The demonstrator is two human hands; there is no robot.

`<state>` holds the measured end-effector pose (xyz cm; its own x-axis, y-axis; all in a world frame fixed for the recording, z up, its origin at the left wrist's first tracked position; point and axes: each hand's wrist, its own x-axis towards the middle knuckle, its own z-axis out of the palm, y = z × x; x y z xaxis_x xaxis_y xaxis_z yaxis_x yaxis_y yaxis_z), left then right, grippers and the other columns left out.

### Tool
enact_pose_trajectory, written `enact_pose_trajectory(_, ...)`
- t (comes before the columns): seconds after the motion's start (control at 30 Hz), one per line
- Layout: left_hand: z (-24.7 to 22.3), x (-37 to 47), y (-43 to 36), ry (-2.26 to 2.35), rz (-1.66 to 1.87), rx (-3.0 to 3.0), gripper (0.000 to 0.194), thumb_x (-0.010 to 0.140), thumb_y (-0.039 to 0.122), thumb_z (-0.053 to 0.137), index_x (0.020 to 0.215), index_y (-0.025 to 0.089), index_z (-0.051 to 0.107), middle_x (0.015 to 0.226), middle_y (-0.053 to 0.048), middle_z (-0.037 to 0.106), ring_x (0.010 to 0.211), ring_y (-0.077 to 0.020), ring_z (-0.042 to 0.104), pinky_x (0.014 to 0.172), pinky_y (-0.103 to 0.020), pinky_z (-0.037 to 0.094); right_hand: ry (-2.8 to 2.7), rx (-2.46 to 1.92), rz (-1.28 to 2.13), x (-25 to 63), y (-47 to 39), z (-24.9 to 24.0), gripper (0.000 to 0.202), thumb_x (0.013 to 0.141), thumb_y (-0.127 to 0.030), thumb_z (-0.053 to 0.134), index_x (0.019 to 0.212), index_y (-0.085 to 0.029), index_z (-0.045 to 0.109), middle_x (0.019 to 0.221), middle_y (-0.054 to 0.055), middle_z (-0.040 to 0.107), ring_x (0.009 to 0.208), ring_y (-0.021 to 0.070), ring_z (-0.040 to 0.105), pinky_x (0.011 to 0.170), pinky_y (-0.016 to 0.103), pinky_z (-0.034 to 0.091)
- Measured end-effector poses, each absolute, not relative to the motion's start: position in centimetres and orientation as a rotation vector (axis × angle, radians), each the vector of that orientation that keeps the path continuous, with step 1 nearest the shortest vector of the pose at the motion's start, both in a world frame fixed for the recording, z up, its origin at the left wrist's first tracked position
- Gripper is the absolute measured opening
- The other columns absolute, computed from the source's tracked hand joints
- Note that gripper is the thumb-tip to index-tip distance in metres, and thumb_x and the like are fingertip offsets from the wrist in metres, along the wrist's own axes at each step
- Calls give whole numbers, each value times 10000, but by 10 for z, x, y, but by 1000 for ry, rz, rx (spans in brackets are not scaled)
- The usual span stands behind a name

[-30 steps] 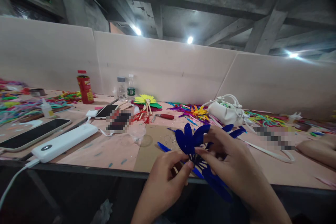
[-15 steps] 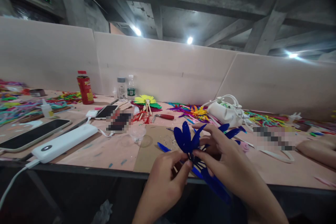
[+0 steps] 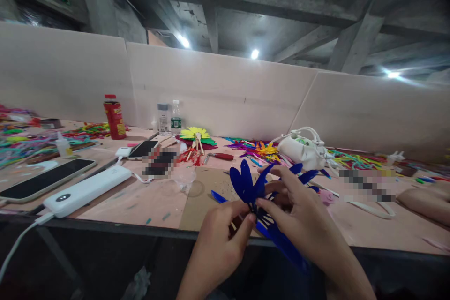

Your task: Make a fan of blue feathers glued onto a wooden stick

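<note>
A bundle of blue feathers (image 3: 244, 183) with dark stems is held up over the table's front edge. My left hand (image 3: 225, 234) pinches the stems between thumb and forefinger. My right hand (image 3: 295, 211) grips the same bundle from the right, its thumb near the stem bases and its fingers curled behind. More blue feathers stick out beyond and below my right hand. A loose blue feather (image 3: 218, 197) lies on a brown board (image 3: 193, 206) just behind my left hand.
Left on the pink table (image 3: 116, 206) are a white power bank (image 3: 87, 192), a phone (image 3: 49, 179) and a red bottle (image 3: 115, 119). A yellow feather flower (image 3: 194, 134), red-handled tool (image 3: 221, 156) and white bag (image 3: 302, 151) stand behind. Another person's arm (image 3: 423, 199) rests at right.
The upright blue feathers have tilted and shifted slightly to the left. My right hand has moved a little, with its thumb slightly further left. My left hand is nearly where it was.
</note>
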<state>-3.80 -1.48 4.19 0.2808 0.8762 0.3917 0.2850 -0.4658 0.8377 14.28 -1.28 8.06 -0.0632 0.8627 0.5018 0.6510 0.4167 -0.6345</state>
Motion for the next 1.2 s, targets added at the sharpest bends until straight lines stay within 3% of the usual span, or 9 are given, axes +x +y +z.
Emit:
enact_pose_trajectory(0.27,44,-38,-14,1049,1154,1903,254,995,358,555,902,204,734,719,-8,694,634,-171,623,582,-263,409,-1812,-1338,274,142,-13,81,516,881,-283,652,1380,-305,524,1079,26,801,880,248,771,753,365,569)
enact_pose_trajectory(0.47,40,-36,-13,1053,1178,1828,284,982,405,567,866,196,720,701,-14,669,625,-173,617,556,-255,410,-1813,-1309,287,140,-13,85,509,902,-279,652,1400,-286,543,960,22,802,655,195,740,637,319,581)
enact_pose_trajectory(0.63,36,-29,-6,978,1309,1558,299,922,455,632,879,171,717,729,-28,680,571,-170,640,513,-245,465,-1670,-1157,299,140,-34,83,475,942,-337,665,1402,-330,549,1152,40,786,524,124,708,534,246,613)
enact_pose_trajectory(0.7,34,-26,-2,955,1407,1463,286,899,439,666,895,164,744,796,-46,712,604,-169,658,548,-246,511,-1622,-1127,192,142,-49,74,300,933,-364,686,1228,-309,677,979,27,814,478,130,690,476,219,589)
enact_pose_trajectory(0.77,32,-22,1,916,1548,1417,245,886,400,695,883,170,779,862,-60,735,710,-178,687,638,-244,545,-1736,-1108,198,144,-62,61,128,924,-388,690,977,-308,774,623,-20,746,383,135,637,383,190,516)
enact_pose_trajectory(0.83,31,-17,2,871,1684,1355,199,866,366,734,850,181,805,887,-63,750,805,-186,698,714,-237,551,-1861,-1097,293,146,-68,49,166,922,-400,670,897,-303,802,539,-22,713,363,144,638,342,179,486)
enact_pose_trajectory(0.93,29,-11,2,786,1701,1154,188,814,367,803,826,179,817,772,-39,753,670,-146,661,605,-204,525,-1764,-1213,259,148,-60,38,259,919,-447,637,983,-260,805,851,63,822,665,217,786,557,233,631)
enact_pose_trajectory(1.0,29,-6,0,714,1621,1062,205,784,369,837,776,166,810,660,-21,731,545,-112,600,511,-186,482,-1591,-1272,245,148,-48,35,349,930,-520,610,1018,-230,784,977,106,816,823,251,794,698,294,657)
enact_pose_trajectory(1.2,35,5,-7,662,1441,1082,190,720,335,884,775,160,835,634,-45,765,584,-173,698,497,-207,517,-1367,-1174,496,139,-17,32,409,889,-591,673,938,-200,785,870,106,796,805,276,754,713,345,628)
